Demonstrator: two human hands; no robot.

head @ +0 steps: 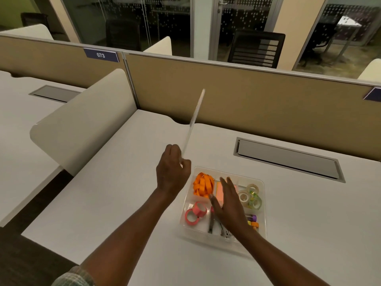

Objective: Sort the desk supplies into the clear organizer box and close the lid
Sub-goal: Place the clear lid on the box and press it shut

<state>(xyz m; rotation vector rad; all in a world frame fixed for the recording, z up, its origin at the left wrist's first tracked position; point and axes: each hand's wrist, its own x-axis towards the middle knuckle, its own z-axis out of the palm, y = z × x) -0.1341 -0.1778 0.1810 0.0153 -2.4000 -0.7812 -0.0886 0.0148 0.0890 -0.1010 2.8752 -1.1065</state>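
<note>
While the left hand (172, 172) pinches the lower end of the clear lid (193, 120) just left of the frame's middle, the right hand (228, 205) hovers with straight, spread fingers and holds nothing, lower and to the right. The lid is seen edge-on, a thin pale strip slanting up and right from the curled fingers toward the top centre, off the box. The right hand is over the middle of the clear organizer box (226, 172), which sits uncovered on the counter (123, 203) right of centre; whether the palm touches the contents cannot be told. Inside, orange bands (203, 186) fill the upper-left compartment, a pink pad (220, 193) lies beside them partly under the fingers, and clear tape rolls (250, 196) fill the upper-right one. Pink tape rolls (195, 214) lie at lower left, metal tools (211, 223) in the lower middle, and small purple and orange pieces (253, 220) at lower right. A grey cable hatch (288, 159) is set into the counter beyond the box. A tan partition (226, 96) crosses the frame behind it, bearing a blue tag reading 073 (101, 55) at upper left. A plaid sleeve (74, 277) shows at the bottom left edge.
</note>
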